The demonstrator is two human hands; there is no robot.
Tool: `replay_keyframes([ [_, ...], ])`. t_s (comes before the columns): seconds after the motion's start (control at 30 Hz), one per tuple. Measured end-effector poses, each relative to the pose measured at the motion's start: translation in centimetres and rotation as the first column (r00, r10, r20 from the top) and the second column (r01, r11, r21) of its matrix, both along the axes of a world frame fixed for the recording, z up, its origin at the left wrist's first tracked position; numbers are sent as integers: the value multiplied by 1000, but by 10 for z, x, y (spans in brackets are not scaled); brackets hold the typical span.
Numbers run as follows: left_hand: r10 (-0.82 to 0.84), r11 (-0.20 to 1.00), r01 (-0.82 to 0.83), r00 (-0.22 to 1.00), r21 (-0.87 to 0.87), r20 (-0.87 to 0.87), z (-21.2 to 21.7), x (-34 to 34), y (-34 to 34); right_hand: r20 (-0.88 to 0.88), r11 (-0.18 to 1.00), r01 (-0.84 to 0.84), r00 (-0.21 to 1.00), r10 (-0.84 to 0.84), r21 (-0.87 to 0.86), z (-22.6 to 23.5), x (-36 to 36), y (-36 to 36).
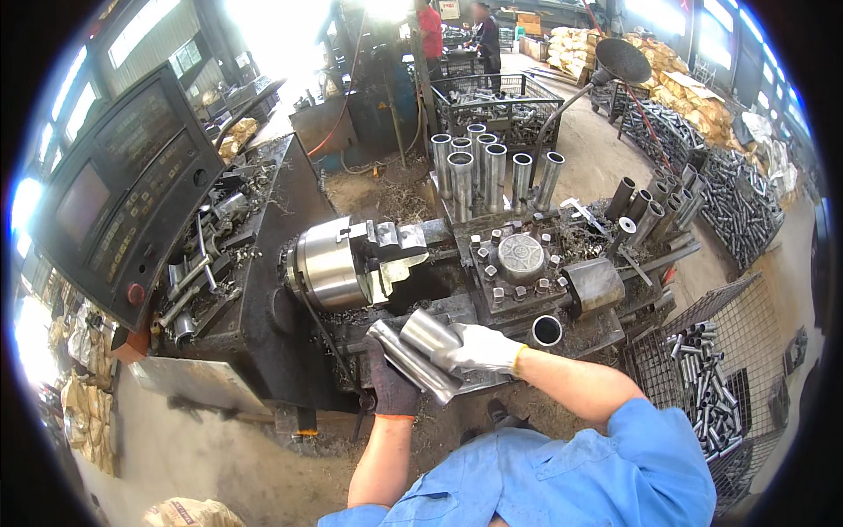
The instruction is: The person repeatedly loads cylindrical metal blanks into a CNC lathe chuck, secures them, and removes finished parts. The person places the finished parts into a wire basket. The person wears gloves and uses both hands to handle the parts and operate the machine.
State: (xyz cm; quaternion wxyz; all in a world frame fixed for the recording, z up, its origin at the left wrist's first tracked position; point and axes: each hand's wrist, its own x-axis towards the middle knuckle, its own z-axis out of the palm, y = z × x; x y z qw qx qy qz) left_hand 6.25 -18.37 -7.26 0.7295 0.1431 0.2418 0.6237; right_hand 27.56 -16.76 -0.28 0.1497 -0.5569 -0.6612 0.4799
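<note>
Lower tube (pixel 408 358) held by left hand (pixel 392 388) in dark glove – its fingers mostly hidden under metal. Upper tube (pixel 427 332) gripped near right end by white-gloved right hand (pixel 474 350), fingers wrapped round it, just beside lower tube. Loose tubes (pixel 709 400) piled in wire basket (pixel 648 373); back crate (pixel 474 106) filled with metal parts. Upright tubes (pixel 461 184) stood on grimy machine (pixel 268 347) – sacks (pixel 689 101) stacked beyond, on workshop floor (pixel 184 439).

Left grip (pixel 393 388) (dark-gloved) holds a long tube (pixel 415 363), right grip (pixel 479 349) a shorter tube (pixel 427 332); beyond both sits a chuck (pixel 328 265).
</note>
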Motion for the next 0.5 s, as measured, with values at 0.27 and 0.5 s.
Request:
replay_keyframes([
  [0.27, 9, 997, -11, 999, -72, -33, 31, 37, -1, -24, 968, 134, 991, -132, 210, 49, 0, -11],
  [0.5, 53, 997, -56, 997, 52, 60, 40, 21, -2, -17, 979, 21, 1000, -18, 205, 45, -18, -24],
])
